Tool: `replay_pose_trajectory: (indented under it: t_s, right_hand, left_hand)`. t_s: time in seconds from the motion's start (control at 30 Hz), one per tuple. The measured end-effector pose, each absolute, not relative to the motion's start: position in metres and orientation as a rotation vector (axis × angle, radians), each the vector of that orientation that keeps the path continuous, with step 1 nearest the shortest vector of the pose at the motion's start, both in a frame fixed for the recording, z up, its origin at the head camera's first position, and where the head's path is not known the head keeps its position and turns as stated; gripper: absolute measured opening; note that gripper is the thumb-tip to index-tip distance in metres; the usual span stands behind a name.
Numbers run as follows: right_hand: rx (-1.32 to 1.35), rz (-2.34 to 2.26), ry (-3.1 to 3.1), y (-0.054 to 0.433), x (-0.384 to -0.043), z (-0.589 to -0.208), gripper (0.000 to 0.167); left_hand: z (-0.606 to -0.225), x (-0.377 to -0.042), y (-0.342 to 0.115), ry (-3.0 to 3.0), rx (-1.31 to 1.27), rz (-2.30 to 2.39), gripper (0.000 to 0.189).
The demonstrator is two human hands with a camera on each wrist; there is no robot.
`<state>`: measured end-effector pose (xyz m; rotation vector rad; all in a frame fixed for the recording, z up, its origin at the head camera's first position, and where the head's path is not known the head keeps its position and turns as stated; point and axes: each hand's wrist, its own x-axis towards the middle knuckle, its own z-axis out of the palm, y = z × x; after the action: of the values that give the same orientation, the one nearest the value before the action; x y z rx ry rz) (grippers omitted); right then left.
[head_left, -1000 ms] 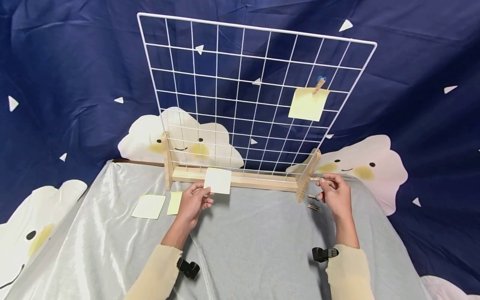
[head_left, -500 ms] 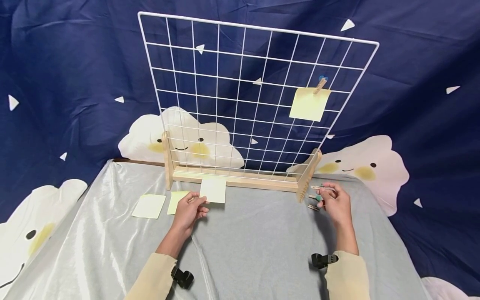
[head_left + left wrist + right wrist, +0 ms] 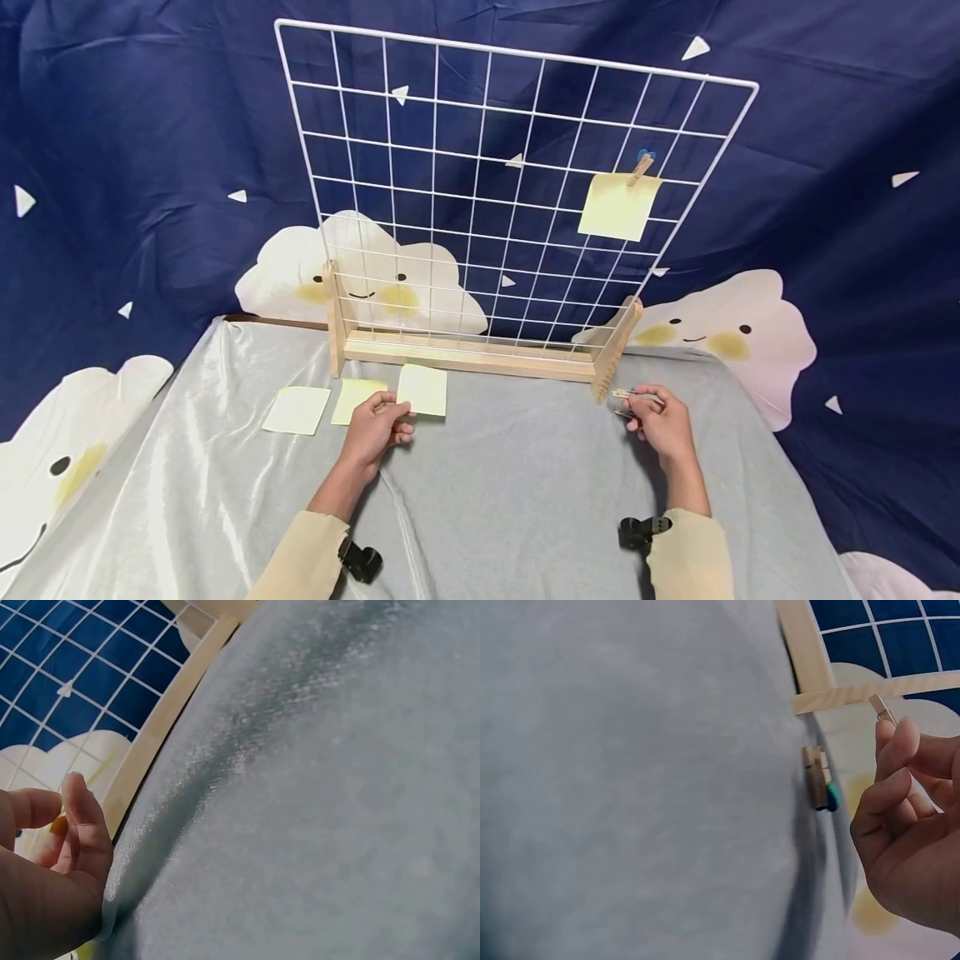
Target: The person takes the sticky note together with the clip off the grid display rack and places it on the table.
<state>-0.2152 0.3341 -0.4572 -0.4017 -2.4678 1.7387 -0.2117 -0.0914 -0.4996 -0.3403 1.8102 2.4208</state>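
In the head view my left hand pinches a pale yellow sticky note by its lower left corner, in front of the rack's wooden base. The left wrist view shows thumb and fingertip meeting, the note itself hidden there. To the right of the rack, my right hand pinches a small wooden clothespin between thumb and fingers, its end sticking out past the fingertips. Another clothespin, with a green ornament, lies on the cloth close by.
Two more sticky notes lie at the left: one note farther out, another note partly behind my left hand. A white wire grid rises from the base. A clothespin with a blue ornament clips a note to it.
My left hand has come slightly left and toward me, carrying the sticky note down from the base. The right hand has also come nearer, with its clothespin, over those on the cloth.
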Motion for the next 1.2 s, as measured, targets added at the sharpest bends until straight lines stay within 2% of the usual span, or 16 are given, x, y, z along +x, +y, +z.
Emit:
replay_pose_trajectory:
  t_s: [0.43, 0.97, 1.2]
  right_hand:
    - [-0.466, 1.741, -2.536, 0.337, -0.214, -0.478, 0.028]
    - [-0.517, 1.761, -2.547, 0.336, -0.216, -0.481, 0.024]
    - [-0.530, 1.772, -2.534, 0.336, -0.218, -0.479, 0.028]
  left_hand:
    - [-0.499, -0.204, -0.094, 1.893, -0.345, 2.333, 0.020]
    - [-0.501, -0.198, -0.102, 2.033, -0.371, 2.228, 0.027]
    - [-0.501, -0.196, -0.106, 2.033, -0.372, 2.229, 0.030]
